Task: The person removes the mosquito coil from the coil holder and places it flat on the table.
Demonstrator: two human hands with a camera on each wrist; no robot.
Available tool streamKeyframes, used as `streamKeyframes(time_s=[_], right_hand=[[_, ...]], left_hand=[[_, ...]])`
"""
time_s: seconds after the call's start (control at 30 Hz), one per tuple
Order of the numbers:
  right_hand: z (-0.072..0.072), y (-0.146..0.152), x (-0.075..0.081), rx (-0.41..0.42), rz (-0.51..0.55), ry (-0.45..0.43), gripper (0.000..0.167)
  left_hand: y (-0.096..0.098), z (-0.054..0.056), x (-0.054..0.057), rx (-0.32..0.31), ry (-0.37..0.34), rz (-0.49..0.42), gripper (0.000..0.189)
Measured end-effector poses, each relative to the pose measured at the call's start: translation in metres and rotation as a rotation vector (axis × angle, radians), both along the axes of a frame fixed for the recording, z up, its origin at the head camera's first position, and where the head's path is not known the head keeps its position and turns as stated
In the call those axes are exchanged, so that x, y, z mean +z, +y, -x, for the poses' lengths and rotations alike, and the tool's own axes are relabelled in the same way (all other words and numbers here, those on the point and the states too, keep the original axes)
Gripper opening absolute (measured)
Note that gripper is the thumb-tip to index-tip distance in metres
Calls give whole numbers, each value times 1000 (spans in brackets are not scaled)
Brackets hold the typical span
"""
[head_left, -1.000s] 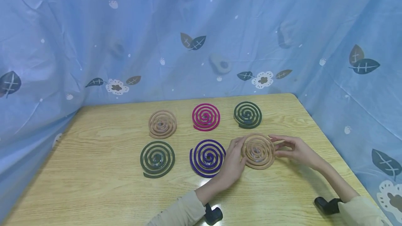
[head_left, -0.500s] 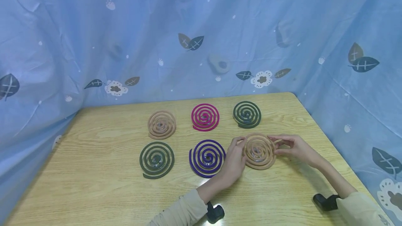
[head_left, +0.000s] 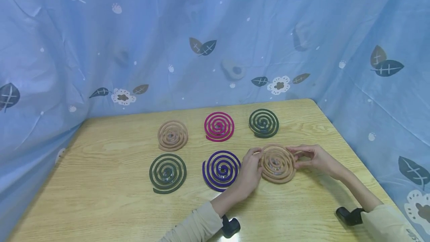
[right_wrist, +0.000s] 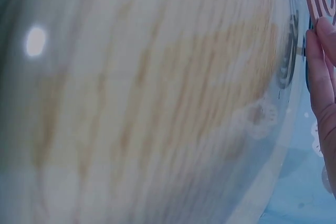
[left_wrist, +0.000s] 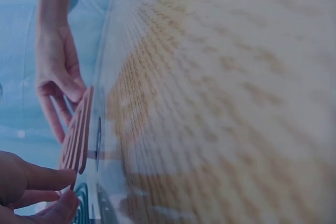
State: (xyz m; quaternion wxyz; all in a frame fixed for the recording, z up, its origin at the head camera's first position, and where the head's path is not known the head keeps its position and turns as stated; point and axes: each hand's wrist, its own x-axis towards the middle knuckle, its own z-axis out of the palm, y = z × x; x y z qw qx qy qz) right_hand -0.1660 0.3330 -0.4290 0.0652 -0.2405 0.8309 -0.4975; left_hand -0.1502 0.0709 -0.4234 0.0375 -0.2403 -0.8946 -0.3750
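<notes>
A tan mosquito coil (head_left: 283,175) is held between both hands at the front right of the table. My left hand (head_left: 248,174) pinches its left rim between thumb and fingers, as the left wrist view shows up close. At the opposite rim, my right hand (head_left: 314,158) grips with thumb and fingertips; the right wrist view has this hand (right_wrist: 326,77) at its edge. Something small and shiny, perhaps a stand, shows through the coil's middle. Beside my left hand lies a purple coil (head_left: 209,175), its right edge partly hidden by that hand.
A dark green coil (head_left: 184,173) lies at front left. Behind stand a tan coil (head_left: 159,136), a magenta coil (head_left: 233,127) and another dark green coil (head_left: 277,124). All are on a wooden table (head_left: 100,182). A blue patterned curtain (head_left: 151,29) surrounds it.
Both hands keep their hold on the tan coil, which has shifted very slightly to the right with them. The head view has drifted a little; the other coils stay put.
</notes>
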Motion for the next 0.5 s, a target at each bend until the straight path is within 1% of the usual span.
streamKeyframes(time_s=[0.17, 0.37, 0.43, 0.5], right_hand=[[0, 0, 1, 0, -3, -12, 54], [-1, 1, 2, 11, 11, -49, 53], [-1, 0, 3, 6, 9, -49, 53], [-1, 0, 3, -8, 3, -40, 53]], left_hand=[[0, 2, 0, 6, -16, -10, 51], [0, 3, -1, 13, -42, -13, 50], [0, 3, -1, 10, -42, -21, 49], [-1, 4, -2, 4, -26, -33, 48]])
